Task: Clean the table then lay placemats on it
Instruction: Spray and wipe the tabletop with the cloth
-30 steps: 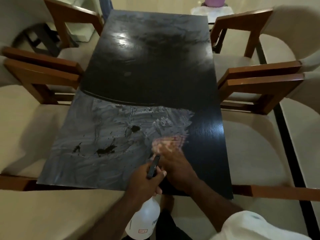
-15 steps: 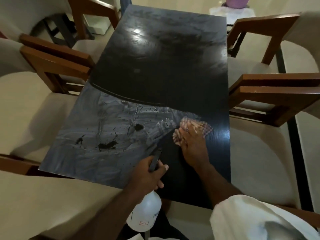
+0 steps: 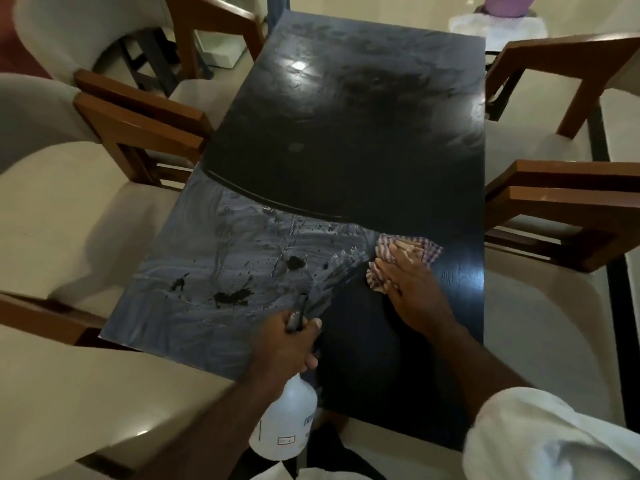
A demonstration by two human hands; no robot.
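I am pressing my right hand (image 3: 412,289) flat on a checked cloth (image 3: 431,251) in the right middle of the frame. Its fingers (image 3: 405,252) are lying straight and spread over the fabric, holding nothing in a curl, and the cloth is sticking out past the fingertips and at the thumb side. The cloth is lying on the black desk (image 3: 346,140), near its right edge, right where a grey smeared film (image 3: 207,271) is meeting the darker bare surface.

I am gripping a white spray bottle (image 3: 287,420) with my left hand (image 3: 287,344) in the lower centre of the frame. That hand's fingers (image 3: 310,358) are curling tightly round the neck, and the black spray head (image 3: 298,313) is poking up above my knuckles over the near part of the desk. The bottle's body is hanging below my hand, off the near edge of the desk.

The film is covering the lower left part of the desk, and three dark blotches (image 3: 232,296) are showing within it. The far half is shining dark, with a bright glint in the upper centre.

Cream cushioned chairs (image 3: 69,220) with brown wooden arms are standing along both long sides. My white sleeve (image 3: 540,438) is filling the lower right corner. A purple object (image 3: 507,3) is sitting at the top right, too cropped to tell what it is.
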